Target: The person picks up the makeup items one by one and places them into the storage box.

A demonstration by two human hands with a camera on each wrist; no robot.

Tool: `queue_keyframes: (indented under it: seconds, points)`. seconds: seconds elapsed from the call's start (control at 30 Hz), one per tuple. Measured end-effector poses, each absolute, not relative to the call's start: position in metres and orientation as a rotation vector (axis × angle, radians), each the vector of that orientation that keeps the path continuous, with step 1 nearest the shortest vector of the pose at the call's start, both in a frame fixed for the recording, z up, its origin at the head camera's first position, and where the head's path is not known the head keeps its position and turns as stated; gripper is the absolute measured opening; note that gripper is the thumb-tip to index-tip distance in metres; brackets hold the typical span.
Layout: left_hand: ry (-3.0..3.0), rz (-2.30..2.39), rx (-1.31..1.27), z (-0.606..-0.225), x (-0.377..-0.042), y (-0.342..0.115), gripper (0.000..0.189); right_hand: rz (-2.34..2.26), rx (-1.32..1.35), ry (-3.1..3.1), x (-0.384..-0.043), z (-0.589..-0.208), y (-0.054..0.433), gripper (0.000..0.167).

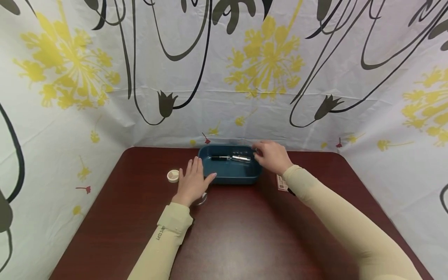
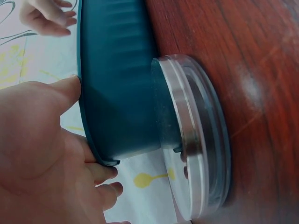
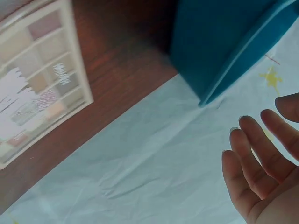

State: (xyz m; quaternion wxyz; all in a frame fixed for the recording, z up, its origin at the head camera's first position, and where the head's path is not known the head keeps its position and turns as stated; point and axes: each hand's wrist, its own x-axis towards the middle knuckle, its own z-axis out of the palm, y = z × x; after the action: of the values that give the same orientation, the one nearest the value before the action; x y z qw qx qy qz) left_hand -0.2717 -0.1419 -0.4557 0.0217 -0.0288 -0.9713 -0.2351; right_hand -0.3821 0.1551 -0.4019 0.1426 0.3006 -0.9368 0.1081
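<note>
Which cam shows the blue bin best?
Head: the blue bin shows nearly whole, inside included. Left wrist shows part of it, cropped, with the left hand at its rim; right wrist, only a cropped end.

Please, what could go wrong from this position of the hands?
The left hand touches the tray; a push might slide it and make the tubes inside roll. The round case sits close to that hand, so it could be knocked. The right sleeve partly hides the palette in the head view, and may brush it.
</note>
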Motion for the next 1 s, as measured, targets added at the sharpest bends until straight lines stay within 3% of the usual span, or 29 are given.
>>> queue_keyframes:
  seconds: [0.27, 0.77, 1.0]
  points:
    - [-3.013, -0.722, -0.079, -0.454, -0.271, -0.142, 0.088, 0.223, 0.800, -2.712, -0.375, -0.415, 0.178, 0.033]
    - [-3.012, -0.730, -0.069, -0.454, -0.270, -0.143, 0.088, 0.184, 0.552, -2.889, -0.355, -0.444, 0.220, 0.036]
    - [-3.013, -0.727, -0.064, -0.455, -0.272, -0.143, 0.088, 0.137, 0.646, -2.967, -0.349, -0.449, 0.241, 0.051]
